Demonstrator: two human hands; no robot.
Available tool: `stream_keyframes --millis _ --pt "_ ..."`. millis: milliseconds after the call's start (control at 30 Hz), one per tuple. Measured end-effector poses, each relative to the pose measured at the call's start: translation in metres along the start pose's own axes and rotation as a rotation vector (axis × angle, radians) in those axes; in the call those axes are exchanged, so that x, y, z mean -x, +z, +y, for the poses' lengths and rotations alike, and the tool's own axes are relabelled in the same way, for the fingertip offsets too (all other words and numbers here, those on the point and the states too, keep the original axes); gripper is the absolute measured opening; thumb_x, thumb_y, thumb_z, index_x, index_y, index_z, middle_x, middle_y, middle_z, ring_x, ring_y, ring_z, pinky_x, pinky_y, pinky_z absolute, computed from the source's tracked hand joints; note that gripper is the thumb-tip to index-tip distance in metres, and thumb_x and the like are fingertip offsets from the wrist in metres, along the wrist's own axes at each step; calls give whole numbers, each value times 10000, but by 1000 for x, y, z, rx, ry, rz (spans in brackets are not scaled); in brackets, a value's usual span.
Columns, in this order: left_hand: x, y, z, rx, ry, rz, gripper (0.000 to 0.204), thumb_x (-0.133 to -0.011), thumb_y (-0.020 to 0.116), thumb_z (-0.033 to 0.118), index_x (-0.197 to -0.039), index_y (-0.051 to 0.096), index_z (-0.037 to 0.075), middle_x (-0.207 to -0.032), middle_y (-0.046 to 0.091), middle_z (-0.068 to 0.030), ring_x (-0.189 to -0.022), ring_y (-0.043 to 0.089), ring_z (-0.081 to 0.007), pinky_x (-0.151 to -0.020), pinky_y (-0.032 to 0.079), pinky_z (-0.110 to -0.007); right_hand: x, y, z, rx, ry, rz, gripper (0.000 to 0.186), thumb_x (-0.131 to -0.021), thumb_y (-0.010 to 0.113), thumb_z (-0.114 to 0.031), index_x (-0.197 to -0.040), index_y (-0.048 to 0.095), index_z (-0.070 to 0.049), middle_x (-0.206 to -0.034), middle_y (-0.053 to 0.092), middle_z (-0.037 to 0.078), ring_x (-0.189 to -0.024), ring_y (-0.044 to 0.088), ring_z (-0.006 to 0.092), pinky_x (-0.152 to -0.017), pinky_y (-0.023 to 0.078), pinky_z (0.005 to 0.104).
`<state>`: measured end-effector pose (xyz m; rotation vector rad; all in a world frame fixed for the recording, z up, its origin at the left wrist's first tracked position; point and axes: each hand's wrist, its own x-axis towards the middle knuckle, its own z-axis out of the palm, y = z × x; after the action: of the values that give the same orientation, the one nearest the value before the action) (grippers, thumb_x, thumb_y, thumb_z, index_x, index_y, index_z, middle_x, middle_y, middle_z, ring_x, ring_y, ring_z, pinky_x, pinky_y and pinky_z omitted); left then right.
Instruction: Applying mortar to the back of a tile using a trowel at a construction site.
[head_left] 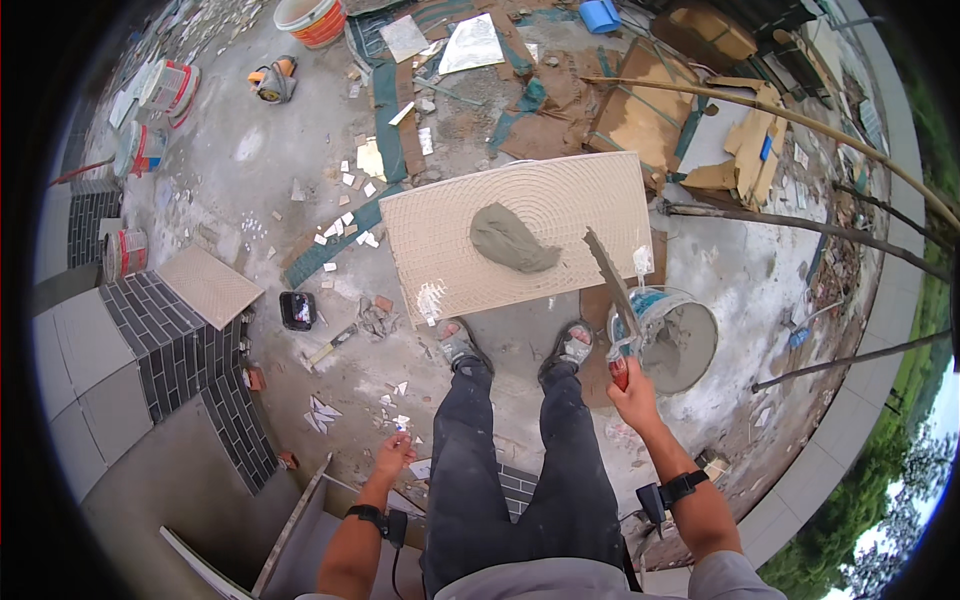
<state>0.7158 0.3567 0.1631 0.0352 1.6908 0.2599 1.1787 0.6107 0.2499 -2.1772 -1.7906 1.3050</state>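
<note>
My right hand (pixel 633 398) grips the red handle of a long toothed trowel (pixel 612 272), its blade raised over the right end of a beige tile (pixel 420 230) lying textured side up. A heap of grey mortar (pixel 508 238) sits on the tile's middle, and white smears mark two of its corners. Just right of the trowel is a bucket of grey mortar (pixel 675 345). My left hand (pixel 395 455) hangs at the lower left with loosely bent fingers, apparently holding nothing. My sandalled feet stand just below the tile's near edge.
At left are a dark-tiled step (pixel 175 365), a spare tile (pixel 210 280), several buckets (pixel 168 85), a black container (pixel 298 311) and an orange power tool (pixel 275 78). Cardboard (pixel 655 120) and debris lie behind. Long poles (pixel 780 220) reach in from the right.
</note>
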Motion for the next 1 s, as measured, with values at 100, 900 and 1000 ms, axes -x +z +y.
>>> stream_keyframes --millis 100,900,1000 --pt "10 -2 4 -55 -58 21 275 -924 586 293 -1048 601 49 -724 633 -55 -550 561 -91 -493 455 -223 32 -85 80 261 163 8 267 -753 589 -192 -949 481 -46 -786 619 214 -778 605 426 -677 470 489" --pt "56 178 155 -581 134 49 269 -935 568 251 -1088 583 30 -787 643 -54 -680 586 -104 -635 471 -235 -64 30 347 -849 687 -32 84 -752 585 -89 -775 516 -48 -621 551 81 -460 531 161 -409 426 320" --pt "62 189 173 -661 131 25 275 -932 572 253 -1089 581 27 -771 641 -48 -682 583 -105 -646 471 -236 -28 36 318 -1153 767 76 101 -766 565 -55 -745 474 -92 -564 471 3 -408 428 92 -372 359 259"
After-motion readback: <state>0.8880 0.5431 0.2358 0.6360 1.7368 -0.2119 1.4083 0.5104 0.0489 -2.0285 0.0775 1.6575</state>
